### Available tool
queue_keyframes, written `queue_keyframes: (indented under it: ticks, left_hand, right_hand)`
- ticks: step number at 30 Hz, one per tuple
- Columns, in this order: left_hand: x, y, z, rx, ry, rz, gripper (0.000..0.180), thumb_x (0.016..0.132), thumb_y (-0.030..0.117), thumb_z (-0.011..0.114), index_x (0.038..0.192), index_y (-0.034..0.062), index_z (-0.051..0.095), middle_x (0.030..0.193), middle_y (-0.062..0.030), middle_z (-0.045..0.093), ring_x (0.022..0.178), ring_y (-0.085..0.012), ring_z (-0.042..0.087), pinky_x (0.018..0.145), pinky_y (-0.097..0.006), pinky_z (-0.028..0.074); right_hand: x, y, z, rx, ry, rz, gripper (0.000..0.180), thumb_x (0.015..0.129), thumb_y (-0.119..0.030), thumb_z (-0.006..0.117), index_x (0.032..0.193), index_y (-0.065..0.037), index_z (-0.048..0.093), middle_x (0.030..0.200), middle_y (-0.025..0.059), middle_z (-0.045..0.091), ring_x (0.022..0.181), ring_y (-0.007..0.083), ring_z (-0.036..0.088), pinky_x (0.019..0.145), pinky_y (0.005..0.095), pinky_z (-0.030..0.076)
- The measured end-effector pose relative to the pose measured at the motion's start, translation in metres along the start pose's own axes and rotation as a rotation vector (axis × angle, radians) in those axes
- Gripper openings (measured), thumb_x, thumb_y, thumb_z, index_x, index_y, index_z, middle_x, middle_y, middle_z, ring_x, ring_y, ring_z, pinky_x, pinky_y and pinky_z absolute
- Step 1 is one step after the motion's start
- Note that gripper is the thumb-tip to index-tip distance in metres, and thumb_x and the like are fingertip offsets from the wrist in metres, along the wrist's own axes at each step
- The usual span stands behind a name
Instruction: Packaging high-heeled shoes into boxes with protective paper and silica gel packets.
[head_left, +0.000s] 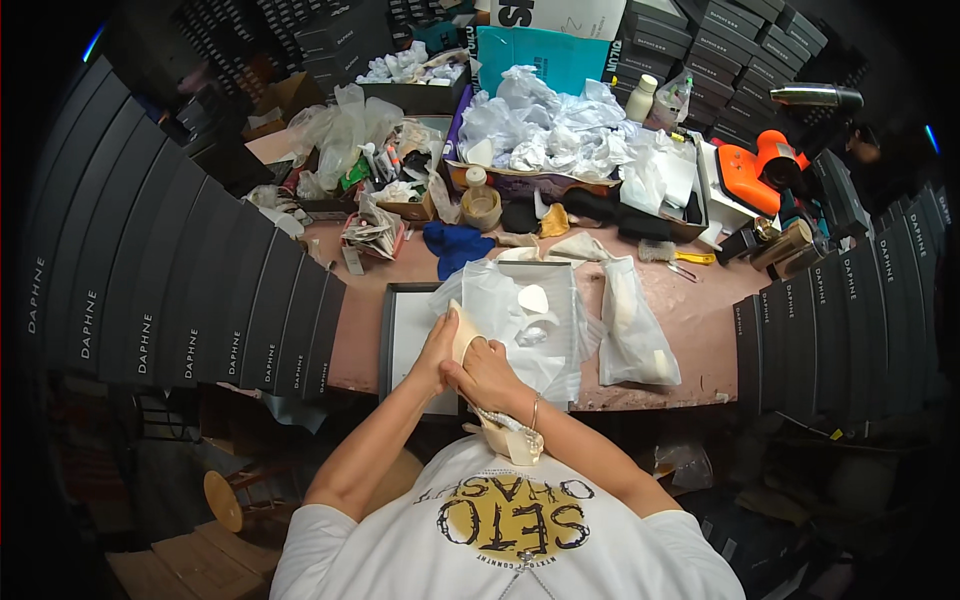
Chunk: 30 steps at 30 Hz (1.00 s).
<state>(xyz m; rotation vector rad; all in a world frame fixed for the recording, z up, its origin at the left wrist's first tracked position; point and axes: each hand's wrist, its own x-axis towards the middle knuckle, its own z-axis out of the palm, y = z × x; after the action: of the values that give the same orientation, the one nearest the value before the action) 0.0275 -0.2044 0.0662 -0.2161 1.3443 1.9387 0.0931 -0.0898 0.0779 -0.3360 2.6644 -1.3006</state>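
Observation:
Between my hands is a cream pointed shoe (464,328), its toe pointing away from me and its heel end near my shirt. My left hand (436,352) presses flat along its left side, fingers up near the toe. My right hand (488,374) reaches into the shoe's opening, so its fingertips are hidden. A beaded strap shows by my right wrist. Under my hands lies an open grey shoe box (400,330) with white tissue paper (490,285) and a white oval piece (533,298) in it. To its right rests another pale shoe (640,325) in a clear bag.
Stacks of dark shoe boxes (190,270) wall in the left, with more boxes (850,310) on the right. Behind are a bin of crumpled tissue (550,120), a glue jar (480,205), a blue cloth (455,248), a yellow-handled brush (675,253) and an orange tool (750,180).

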Motion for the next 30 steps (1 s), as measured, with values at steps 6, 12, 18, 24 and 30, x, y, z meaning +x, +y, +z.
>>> queue_keyframes:
  ticks: [6,12,18,24,30]
  left_hand:
    - [-0.008,-0.026,0.006,-0.247,-0.035,0.033,0.053,0.097,0.051,0.04,0.127,0.0075,0.046,0.112,-0.0088,0.056,0.101,-0.0207,0.059,0.089,-0.035,0.049]
    - [-0.014,-0.024,-0.001,-0.216,-0.046,-0.098,0.054,0.097,0.049,0.042,0.128,0.0051,0.044,0.112,-0.0121,0.055,0.101,-0.0207,0.058,0.087,-0.033,0.05]
    - [-0.013,-0.051,0.001,-0.259,-0.076,-0.084,0.051,0.097,0.048,0.044,0.125,0.0054,0.046,0.109,-0.0117,0.057,0.098,-0.0209,0.06,0.084,-0.034,0.051]
    - [-0.017,-0.051,0.032,-0.394,-0.138,-0.102,0.055,0.095,0.051,0.044,0.127,0.0062,0.045,0.115,-0.0123,0.057,0.106,-0.0251,0.059,0.088,-0.048,0.051]
    - [-0.081,-0.082,0.091,-0.424,-0.145,-0.213,0.055,0.096,0.044,0.045,0.136,0.0055,0.038,0.125,-0.0158,0.053,0.114,-0.028,0.054,0.093,-0.044,0.046]
  right_hand:
    - [-0.006,0.013,0.012,0.063,0.071,0.049,0.07,0.093,-0.057,0.034,0.118,0.007,0.047,0.116,0.0281,0.046,0.115,0.0411,0.041,0.103,0.0599,0.019]
    - [-0.038,-0.022,0.001,0.155,-0.023,0.089,0.074,0.091,-0.06,0.035,0.135,0.0,0.036,0.138,0.0239,0.033,0.126,0.0424,0.035,0.104,0.0618,0.017]
    - [-0.035,0.002,-0.023,0.241,-0.097,0.018,0.054,0.097,-0.043,0.034,0.106,0.007,0.055,0.106,0.0243,0.053,0.106,0.0397,0.047,0.101,0.0498,0.03]
    - [-0.038,0.078,-0.089,0.277,0.052,0.276,0.029,0.09,-0.026,0.055,0.108,-0.004,0.063,0.105,0.0155,0.063,0.101,0.0324,0.059,0.081,0.0383,0.047]
    - [0.032,0.201,-0.057,-0.754,0.146,-0.13,0.015,0.077,-0.018,0.065,0.077,-0.003,0.064,0.084,0.01,0.064,0.074,0.0315,0.062,0.074,0.042,0.048]
